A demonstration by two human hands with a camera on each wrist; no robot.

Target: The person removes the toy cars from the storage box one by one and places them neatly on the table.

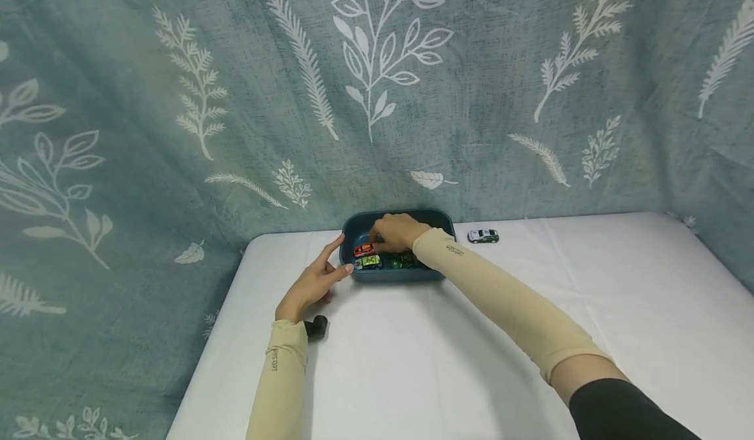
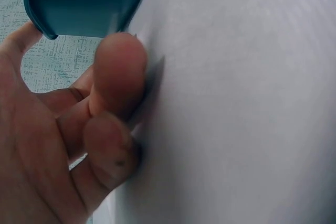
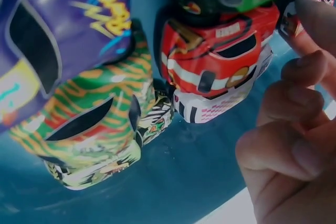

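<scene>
A dark blue bin [image 1: 397,276] at the table's back edge holds several small toy cars. Inside it my right hand [image 1: 397,232] reaches down and pinches an orange-red toy car [image 1: 364,250], its lower fingers curled in the right wrist view. Just in front lies a yellow-green toy car [image 1: 369,262], and a dark green one [image 1: 403,260] sits under my right wrist. The right wrist view also has a purple car [image 3: 79,30], a tiger-striped car [image 3: 94,116] and a red car [image 3: 210,59]. My left hand [image 1: 312,286] touches the bin's left end with spread index finger and thumb.
A white-and-green toy car [image 1: 483,236] stands on the white tablecloth [image 1: 377,368], right of the bin. Behind the table hangs a green-grey curtain [image 1: 483,99] with white leaf patterns. A black device [image 1: 316,327] sits at my left wrist.
</scene>
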